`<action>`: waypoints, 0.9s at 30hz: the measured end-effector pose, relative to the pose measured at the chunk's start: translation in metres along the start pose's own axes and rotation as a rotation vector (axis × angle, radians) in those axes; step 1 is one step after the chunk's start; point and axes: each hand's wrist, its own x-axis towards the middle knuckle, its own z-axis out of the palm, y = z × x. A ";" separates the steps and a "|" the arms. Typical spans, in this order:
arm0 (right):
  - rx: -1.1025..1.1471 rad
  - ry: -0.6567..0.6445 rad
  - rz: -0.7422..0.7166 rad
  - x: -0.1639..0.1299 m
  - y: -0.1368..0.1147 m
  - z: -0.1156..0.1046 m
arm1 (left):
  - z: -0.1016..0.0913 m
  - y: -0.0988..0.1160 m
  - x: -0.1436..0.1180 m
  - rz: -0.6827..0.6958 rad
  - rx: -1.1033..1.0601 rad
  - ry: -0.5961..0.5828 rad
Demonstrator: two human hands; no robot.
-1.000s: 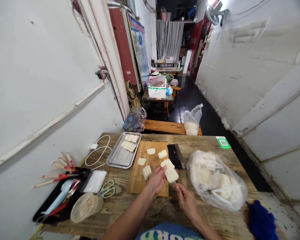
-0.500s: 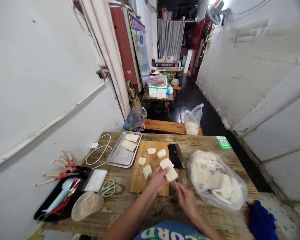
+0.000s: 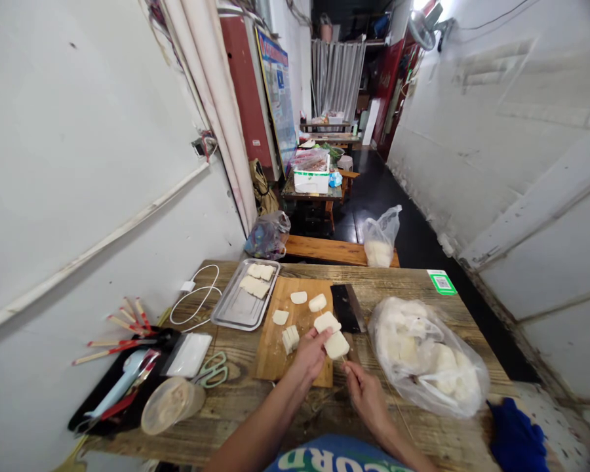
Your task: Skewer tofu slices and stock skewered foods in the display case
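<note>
The left hand [image 3: 311, 353] grips two white slices [image 3: 332, 334] that sit in a row on a thin skewer [image 3: 345, 360]; its fingers [image 3: 319, 338] are clamped on the near-left edge of the slices, thumb side toward the person. The slices hover just above the near right corner of the cutting board [image 3: 295, 331], one touching the other. The right hand [image 3: 366, 391] pinches the skewer's near end, fingers together on the stick just behind the lower slice. Both forearms come in from the bottom edge, the left one angled up and to the right, the right one angled up and to the left, so the hands meet close together over the bench [image 3: 413, 288].

On the board lie loose white pieces [image 3: 298, 297] and a small stack of cut slices [image 3: 290, 337] just left of the left hand. A cleaver [image 3: 347, 307] rests with its blade along the board's right edge. Left of the board, a metal tray [image 3: 236, 308] holds several flat white slices at its far end. To the right, a clear plastic bag [image 3: 427, 354] holds a heap of white lumps. At the near left, a plastic cup [image 3: 170, 405] lies on its side beside scissors [image 3: 211, 372] and a black tray [image 3: 108, 393] with a spoon and chopsticks.
</note>
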 end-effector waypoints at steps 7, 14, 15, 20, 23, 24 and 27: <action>0.024 -0.008 0.010 -0.002 -0.003 0.000 | 0.000 0.004 0.000 -0.004 0.002 -0.009; 0.022 -0.014 0.018 -0.005 -0.001 0.002 | -0.001 0.008 0.002 -0.008 -0.020 0.024; 0.017 -0.015 0.023 -0.005 -0.001 0.002 | -0.001 0.009 0.003 -0.004 -0.022 0.030; -0.014 -0.010 0.028 -0.002 0.003 0.002 | -0.002 0.012 -0.003 -0.048 -0.036 -0.008; 0.001 0.040 0.022 0.005 0.006 0.001 | -0.004 0.006 -0.014 -0.156 -0.044 -0.059; 0.013 0.051 0.018 0.008 0.007 0.001 | -0.004 0.002 -0.019 -0.182 -0.039 -0.074; 0.028 0.039 0.014 0.012 0.006 0.001 | -0.002 -0.010 -0.028 -0.200 -0.003 -0.106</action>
